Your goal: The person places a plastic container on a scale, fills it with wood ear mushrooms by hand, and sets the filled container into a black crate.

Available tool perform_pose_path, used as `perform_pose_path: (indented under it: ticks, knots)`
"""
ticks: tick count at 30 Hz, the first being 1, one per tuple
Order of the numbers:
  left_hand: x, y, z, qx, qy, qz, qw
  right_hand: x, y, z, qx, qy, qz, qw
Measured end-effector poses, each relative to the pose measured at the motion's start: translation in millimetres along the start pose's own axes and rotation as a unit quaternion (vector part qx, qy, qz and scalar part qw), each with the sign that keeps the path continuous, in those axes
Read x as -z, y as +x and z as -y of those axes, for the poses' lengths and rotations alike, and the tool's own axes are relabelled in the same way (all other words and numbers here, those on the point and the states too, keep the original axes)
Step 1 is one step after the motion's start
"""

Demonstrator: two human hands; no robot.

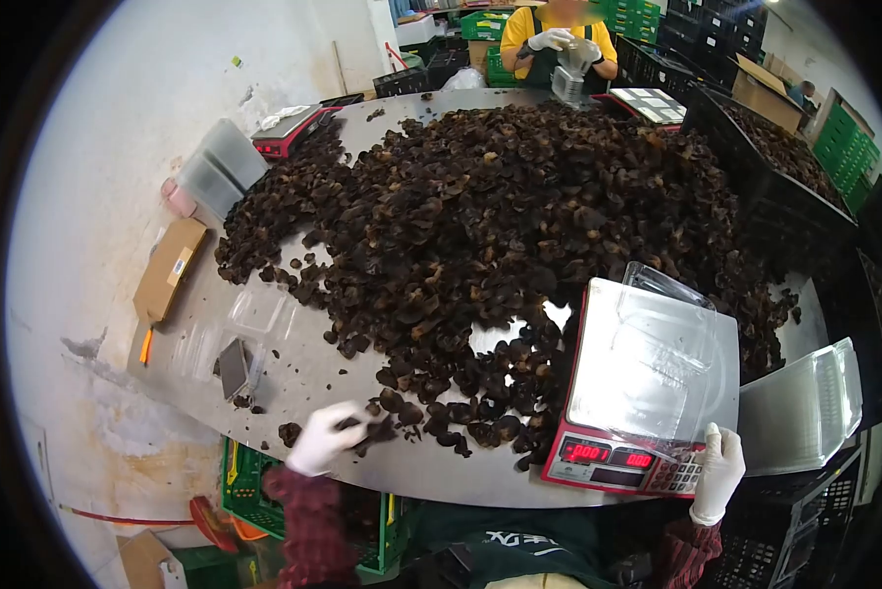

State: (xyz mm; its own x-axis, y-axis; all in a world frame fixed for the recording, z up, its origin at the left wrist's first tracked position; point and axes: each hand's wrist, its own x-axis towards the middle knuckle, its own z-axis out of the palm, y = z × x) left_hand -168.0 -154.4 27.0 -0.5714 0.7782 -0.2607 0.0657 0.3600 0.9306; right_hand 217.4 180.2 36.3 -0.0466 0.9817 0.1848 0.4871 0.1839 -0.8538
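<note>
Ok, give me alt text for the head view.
A gloved left hand gathers dark dried pieces from a big pile on a metal table, while the right hand touches a red scale holding a clear tray.

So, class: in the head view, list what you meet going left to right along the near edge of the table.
Left hand closed on dark dried pieces → red scale carrying a clear plastic tray → right hand at the scale's corner → stack of clear trays.
</note>
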Motion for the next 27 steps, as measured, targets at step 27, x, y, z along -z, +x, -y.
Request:
perform_pose_path:
  ticks: [27]
  knots:
    - [5,74,-33,-0.158,0.218,-0.290,0.918,3,9,2,-0.043,0.017,0.005,0.999]
